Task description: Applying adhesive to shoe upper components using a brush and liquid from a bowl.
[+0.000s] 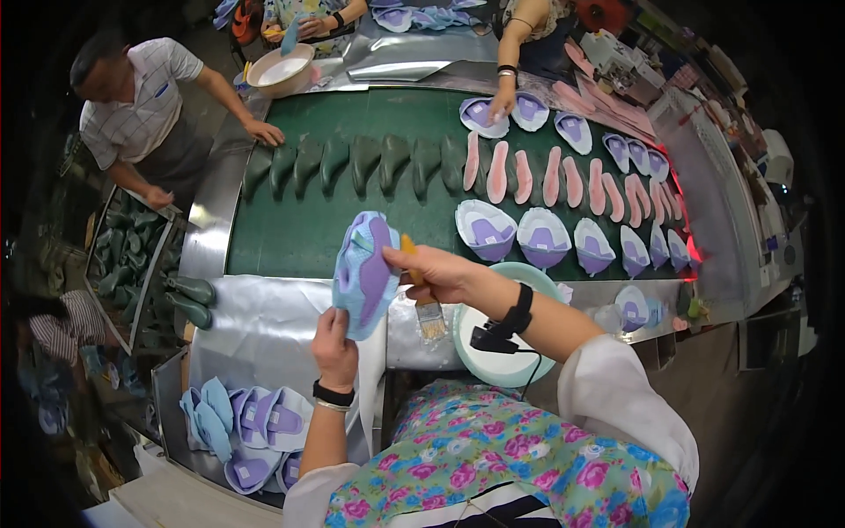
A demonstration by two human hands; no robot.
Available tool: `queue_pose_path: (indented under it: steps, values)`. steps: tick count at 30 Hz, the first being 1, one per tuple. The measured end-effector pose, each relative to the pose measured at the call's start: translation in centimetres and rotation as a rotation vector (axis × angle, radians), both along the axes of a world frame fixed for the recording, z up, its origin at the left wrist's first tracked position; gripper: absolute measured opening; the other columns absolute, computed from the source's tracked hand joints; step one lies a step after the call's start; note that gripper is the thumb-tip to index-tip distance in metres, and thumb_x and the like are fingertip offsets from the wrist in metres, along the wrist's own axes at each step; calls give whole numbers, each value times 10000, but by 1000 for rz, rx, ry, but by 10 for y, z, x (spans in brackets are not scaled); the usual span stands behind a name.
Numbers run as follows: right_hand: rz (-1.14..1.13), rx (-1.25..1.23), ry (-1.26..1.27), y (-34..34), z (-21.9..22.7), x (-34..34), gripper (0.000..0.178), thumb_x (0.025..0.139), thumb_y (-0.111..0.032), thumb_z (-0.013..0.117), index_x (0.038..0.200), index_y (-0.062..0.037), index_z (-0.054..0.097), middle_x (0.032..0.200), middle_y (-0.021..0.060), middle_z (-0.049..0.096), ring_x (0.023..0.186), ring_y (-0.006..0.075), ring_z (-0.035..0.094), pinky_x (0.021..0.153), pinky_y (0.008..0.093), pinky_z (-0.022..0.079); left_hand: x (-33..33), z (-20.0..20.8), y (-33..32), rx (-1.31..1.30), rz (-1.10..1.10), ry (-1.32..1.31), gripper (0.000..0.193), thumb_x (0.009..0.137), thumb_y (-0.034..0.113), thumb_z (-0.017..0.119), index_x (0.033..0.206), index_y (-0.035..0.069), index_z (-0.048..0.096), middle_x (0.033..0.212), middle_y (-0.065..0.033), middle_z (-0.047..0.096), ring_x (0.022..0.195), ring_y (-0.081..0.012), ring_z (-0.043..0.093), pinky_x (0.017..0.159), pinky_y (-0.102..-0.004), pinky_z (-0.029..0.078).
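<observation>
A light-blue and purple shoe upper [368, 275] is held up over the near edge of the green belt. My left hand [334, 352] is closed on its lower end. My right hand [440, 275] grips a paintbrush [430, 320] with a yellow handle, its bristles pointing down, and its fingertips are at the upper's right edge. Just under my right forearm stands a pale green basin [471, 348] containing white liquid. More blue and purple uppers [282, 418] lie in a pile at the lower left.
The green belt [352, 238] carries a row of dark green shoe lasts [365, 163], pink insoles [497, 172] and several uppers [543, 238]. Two loose lasts [189, 301] rest near its left corner. Co-workers stand at left and across; one hand [503, 99] touches an upper.
</observation>
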State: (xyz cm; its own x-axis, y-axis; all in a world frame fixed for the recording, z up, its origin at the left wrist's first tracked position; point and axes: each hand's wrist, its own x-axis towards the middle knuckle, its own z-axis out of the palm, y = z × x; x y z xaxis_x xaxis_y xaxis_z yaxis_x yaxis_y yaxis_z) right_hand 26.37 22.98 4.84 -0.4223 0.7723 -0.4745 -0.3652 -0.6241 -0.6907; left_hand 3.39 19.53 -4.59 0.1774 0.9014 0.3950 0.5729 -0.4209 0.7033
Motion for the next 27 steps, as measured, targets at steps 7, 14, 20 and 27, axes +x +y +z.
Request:
queue_pose_path:
  steps: [7,14,20,27]
  values:
    - [-51,102,-90,-35,28,27,267,778,-283,715,928,-91,605,838,-43,561,596,-3,390,452,156,245,20,6,-5,223,-133,54,341,730,-85,551,1060,-9,590,1217,-213,532,1044,-355,564,840,-385,486]
    - [-111,599,-258,-69,33,48,346,823,-276,665,1038,-31,548,911,41,596,747,119,538,655,273,443,49,44,-25,-459,-263,-621,646,815,-101,429,1415,84,274,1408,-150,345,1156,-204,466,921,-317,423]
    - [556,812,-644,-123,42,59,296,876,-271,586,1043,-32,533,864,116,606,796,209,596,721,323,456,75,77,-69,-674,-605,-558,880,724,25,719,1436,122,210,1376,-90,373,1198,-162,426,975,-306,379]
    - [-156,496,-608,-178,-22,123,395,898,-391,536,894,-3,608,709,58,602,581,134,581,531,299,444,87,40,-108,-1087,-543,-751,645,791,93,666,1359,39,363,1269,-80,490,1083,-145,516,948,-274,402]
